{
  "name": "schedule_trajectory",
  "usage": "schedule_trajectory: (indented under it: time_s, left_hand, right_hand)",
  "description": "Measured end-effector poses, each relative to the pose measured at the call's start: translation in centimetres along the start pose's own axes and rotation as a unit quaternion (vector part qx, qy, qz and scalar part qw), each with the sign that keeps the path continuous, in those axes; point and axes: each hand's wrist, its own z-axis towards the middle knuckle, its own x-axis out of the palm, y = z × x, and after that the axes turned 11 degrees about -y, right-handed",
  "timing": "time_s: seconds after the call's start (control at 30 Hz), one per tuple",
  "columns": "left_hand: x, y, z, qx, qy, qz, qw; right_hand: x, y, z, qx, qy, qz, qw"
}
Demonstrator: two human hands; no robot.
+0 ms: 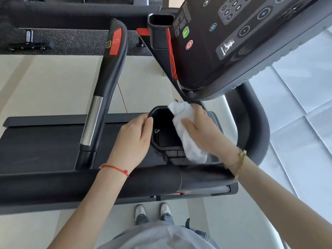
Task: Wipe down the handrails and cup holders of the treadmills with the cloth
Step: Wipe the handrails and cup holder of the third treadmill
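Over the cup holder (162,130) rim — right hand (201,126) fingers grip the cloth (183,133).

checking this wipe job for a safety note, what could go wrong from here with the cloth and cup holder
1. The white cloth lies on the near cup holder's right rim under the right hand; the deep inside may go unwiped.
2. A thin red cord hangs just beside the left hand gripping the rim; a snag is possible.
3. The console buttons sit close above; a stray swipe might press one.
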Motion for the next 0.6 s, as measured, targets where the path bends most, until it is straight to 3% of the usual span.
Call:
schedule_trajectory:
  time_s: [0.23,0.37,0.6]
  left_hand:
    - [0.2,0.2,0.1,-0.003,-0.004,-0.005,1.0]
    - [0.2,0.2,0.1,0.0,-0.003,-0.006,1.0]
    - [0.2,0.2,0.1,-0.001,0.001,-0.003,1.0]
  right_hand:
    - [-0.5,-2.0,-2.6,0.039,0.046,0.072,0.996]
    - [-0.5,-0.5,0.0,-0.04,0.009,0.012,0.999]
    - [-1.1,-0.3,2.2,-0.213,0.046,-0.108,0.97]
